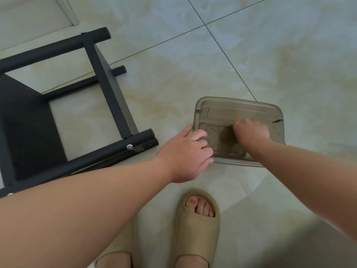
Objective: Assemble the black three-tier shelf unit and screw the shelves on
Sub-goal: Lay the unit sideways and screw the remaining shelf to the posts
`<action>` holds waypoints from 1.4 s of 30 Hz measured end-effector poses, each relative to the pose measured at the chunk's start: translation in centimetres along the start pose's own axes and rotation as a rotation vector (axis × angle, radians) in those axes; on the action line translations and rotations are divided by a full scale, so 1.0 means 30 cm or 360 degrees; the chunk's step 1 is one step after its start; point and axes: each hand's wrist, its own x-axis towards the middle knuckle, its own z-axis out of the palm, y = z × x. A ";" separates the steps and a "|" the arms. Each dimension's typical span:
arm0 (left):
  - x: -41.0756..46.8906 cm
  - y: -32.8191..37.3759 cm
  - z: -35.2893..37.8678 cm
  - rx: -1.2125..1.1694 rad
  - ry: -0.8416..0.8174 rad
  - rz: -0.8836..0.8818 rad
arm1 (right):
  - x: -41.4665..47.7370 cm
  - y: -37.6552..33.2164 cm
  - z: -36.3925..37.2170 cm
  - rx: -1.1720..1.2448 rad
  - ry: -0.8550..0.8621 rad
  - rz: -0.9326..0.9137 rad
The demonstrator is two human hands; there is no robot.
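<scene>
left hand (pixel 185 151) grips plastic box (pixel 241 111), right hand (pixel 251 130) pinches a small part (pixel 229 125); leftward shelf unit (pixel 110 84) seems rigid, grab its posts.

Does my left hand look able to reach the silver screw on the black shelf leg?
Probably yes: the left hand grips the edge of the tray, and only bare floor lies between it and the silver screw.

- Lighting: bright, even, diffuse; soft sheen on floor (pixel 280 55).
- Shadows: faint, except dark lower-right corner (source unclear).
- Quality: wide-angle bowing at edges; near forearms (pixel 77 209) slightly soft.
</scene>
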 end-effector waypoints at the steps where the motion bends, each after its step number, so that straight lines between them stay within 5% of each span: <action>1: 0.001 -0.003 0.001 0.0004 0.0002 0.0005 | 0.004 -0.003 0.004 0.0004 0.0000 0.0003; 16: 0.010 -0.006 -0.004 0.0069 -0.0045 0.0010 | -0.008 -0.012 -0.004 -0.0228 -0.0045 -0.0080; 21: 0.012 -0.005 -0.025 0.0172 -0.0125 0.0015 | -0.059 -0.023 -0.070 0.0120 -0.0065 -0.0047; 24: 0.004 0.006 -0.075 0.0067 0.0063 -0.0096 | -0.116 -0.045 -0.173 0.0568 -0.0047 0.0026; 29: -0.049 -0.015 -0.258 -0.1144 0.0390 -0.1047 | -0.236 -0.056 -0.439 0.1298 0.0242 -0.0038; 33: -0.133 -0.069 -0.395 -0.2375 0.0370 -0.1735 | -0.348 -0.132 -0.627 0.1621 0.0415 -0.0229; 37: -0.250 -0.108 -0.447 -0.3129 0.0340 -0.1737 | -0.422 -0.243 -0.749 0.1649 0.0433 -0.0496; 42: -0.317 -0.143 -0.453 -0.3357 0.0409 -0.1762 | -0.405 -0.367 -0.829 0.1595 0.0416 -0.0684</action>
